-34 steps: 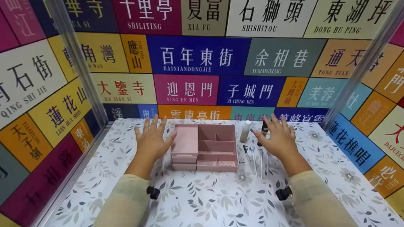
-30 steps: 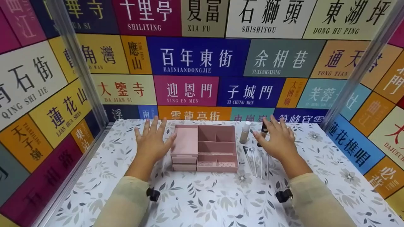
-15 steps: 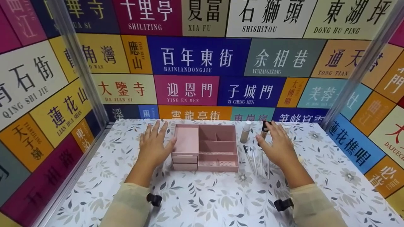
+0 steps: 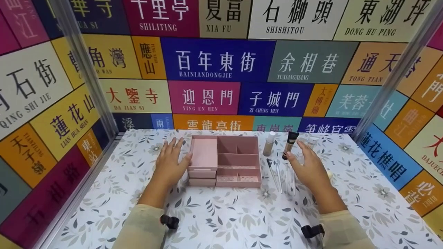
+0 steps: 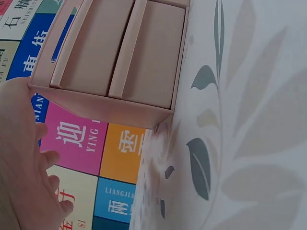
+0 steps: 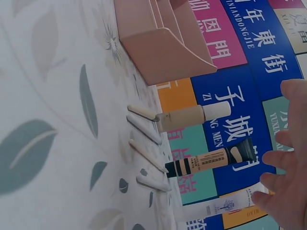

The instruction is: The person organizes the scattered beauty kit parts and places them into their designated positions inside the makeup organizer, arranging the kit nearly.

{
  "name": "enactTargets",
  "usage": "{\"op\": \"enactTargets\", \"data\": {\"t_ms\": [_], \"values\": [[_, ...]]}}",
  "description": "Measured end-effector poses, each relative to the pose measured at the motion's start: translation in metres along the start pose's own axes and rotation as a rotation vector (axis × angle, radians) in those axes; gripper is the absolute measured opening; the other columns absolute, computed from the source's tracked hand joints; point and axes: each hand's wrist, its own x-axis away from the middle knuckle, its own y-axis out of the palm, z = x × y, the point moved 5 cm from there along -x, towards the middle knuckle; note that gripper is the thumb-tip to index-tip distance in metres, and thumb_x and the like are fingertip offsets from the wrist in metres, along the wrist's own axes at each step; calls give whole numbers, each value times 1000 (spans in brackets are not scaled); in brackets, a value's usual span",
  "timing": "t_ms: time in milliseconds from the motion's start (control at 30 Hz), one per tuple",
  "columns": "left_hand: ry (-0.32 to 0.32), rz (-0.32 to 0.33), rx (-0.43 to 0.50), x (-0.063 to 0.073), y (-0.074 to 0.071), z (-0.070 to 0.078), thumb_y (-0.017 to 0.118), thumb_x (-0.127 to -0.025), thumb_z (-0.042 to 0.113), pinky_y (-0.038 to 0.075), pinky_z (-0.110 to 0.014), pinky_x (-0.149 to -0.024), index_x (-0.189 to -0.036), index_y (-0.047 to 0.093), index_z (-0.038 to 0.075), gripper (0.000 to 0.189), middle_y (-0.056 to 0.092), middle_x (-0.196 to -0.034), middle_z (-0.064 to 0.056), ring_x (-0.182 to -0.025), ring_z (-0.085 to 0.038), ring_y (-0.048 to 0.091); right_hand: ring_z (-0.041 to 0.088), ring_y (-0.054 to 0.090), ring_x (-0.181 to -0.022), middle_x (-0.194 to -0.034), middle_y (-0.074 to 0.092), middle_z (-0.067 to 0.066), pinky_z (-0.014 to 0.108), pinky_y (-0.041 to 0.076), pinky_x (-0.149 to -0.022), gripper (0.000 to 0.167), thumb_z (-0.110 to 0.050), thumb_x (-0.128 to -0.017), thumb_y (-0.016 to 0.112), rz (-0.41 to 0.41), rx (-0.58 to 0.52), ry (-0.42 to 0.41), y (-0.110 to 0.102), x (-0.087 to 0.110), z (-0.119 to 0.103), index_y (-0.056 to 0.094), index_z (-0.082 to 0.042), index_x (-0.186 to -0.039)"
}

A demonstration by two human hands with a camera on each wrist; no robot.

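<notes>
A pink organizer box (image 4: 204, 153) stands mid-table, two drawers on its left and several compartments on its right. My left hand (image 4: 172, 162) is at its left side, fingers straight, thumb at the box's edge; in the left wrist view the drawer fronts (image 5: 148, 52) are closed. On the other side, my right hand (image 4: 310, 169) hovers with fingers extended, holding nothing. Nearest to it is an upright black-and-tan squeeze tube (image 4: 290, 146). A beige liquid bottle with a white cap (image 4: 269, 144) stands left of that. Several thin brush-like sticks (image 4: 276, 176) lie in front.
A white tube (image 6: 223, 205) stands behind the right hand, partly hidden by it in the head view. A small pale yellow thing (image 4: 329, 175) peeks out beside the right wrist. Sign-covered panels (image 4: 218, 58) enclose the leaf-patterned table (image 4: 228, 221) at the back and sides.
Both hands have drawn back slightly toward the person. The right hand now uncovers the black-and-tan tube and part of the white tube. The box and other items have stayed put.
</notes>
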Motion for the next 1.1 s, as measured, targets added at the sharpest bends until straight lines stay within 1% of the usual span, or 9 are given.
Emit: {"op": "enactTargets", "data": {"t_ms": [200, 333, 433, 567, 667, 733, 833, 967, 1100], "values": [[-21, -62, 114, 1, 6, -1, 40, -109, 63, 10, -72, -132, -173, 17, 35, 73, 12, -183, -4, -169, -39, 4, 54, 30, -158, -177, 25, 22, 74, 28, -125, 91, -74, -103, 47, -7, -72, 31, 5, -1, 13, 22, -22, -173], [-35, -102, 230, 2, 11, -3, 39, -111, 59, 9, -72, -132, -173, 16, 36, 70, 12, -182, -7, -169, -41, 8, 47, 41, -155, -174, 35, 17, 65, 38, -124, 93, -71, -100, 57, 9, -205, 64, 10, -3, 26, 27, -19, -171], [-76, -164, 372, 3, 18, -5, 38, -111, 59, 11, -71, -132, -172, 16, 41, 68, 13, -182, -6, -166, -41, 22, 40, 46, -154, -169, 45, 15, 58, 42, -124, 91, -66, -100, 62, 17, -283, 84, 13, -3, 35, 32, -15, -169], [-138, -256, 615, 6, 28, -5, 40, -112, 57, 20, -63, -134, -171, 16, 43, 65, 16, -181, -5, -160, -40, 37, 39, 52, -149, -164, 51, 16, 57, 48, -119, 84, -58, -103, 64, 0, -326, 109, 17, -3, 43, 35, -14, -168], [-155, -309, 783, 7, 34, -3, 40, -114, 51, 24, -60, -134, -172, 15, 42, 64, 12, -182, -6, -162, -42, 33, 39, 53, -147, -162, 53, 17, 54, 49, -118, 79, -51, -105, 64, -22, -357, 126, 21, -3, 46, 36, -13, -167], [-191, -334, 878, 8, 37, -3, 41, -114, 51, 24, -59, -134, -171, 16, 45, 63, 9, -182, -4, -164, -40, 29, 38, 53, -147, -161, 54, 17, 52, 49, -118, 76, -49, -105, 65, -37, -379, 145, 23, -3, 48, 38, -14, -167], [-225, -342, 1001, 9, 40, -3, 43, -114, 46, 25, -58, -134, -170, 18, 47, 61, 6, -183, -2, -165, -40, 26, 36, 53, -147, -160, 55, 16, 48, 49, -117, 74, -46, -105, 66, -66, -415, 173, 23, -3, 49, 38, -15, -167], [-283, -333, 1063, 11, 42, -4, 47, -113, 44, 25, -55, -135, -167, 24, 51, 59, 10, -182, 3, -165, -34, 27, 35, 54, -146, -162, 53, 16, 43, 55, -109, 79, -50, -104, 67, -112, -417, 203, 23, 2, 54, 36, -17, -168], [-299, -334, 1059, 11, 43, -5, 49, -112, 46, 26, -52, -134, -165, 27, 53, 58, 14, -182, 7, -164, -31, 31, 37, 56, -145, -162, 52, 18, 40, 60, -103, 77, -46, -103, 69, -129, -406, 210, 24, 7, 60, 38, -16, -167]]}}
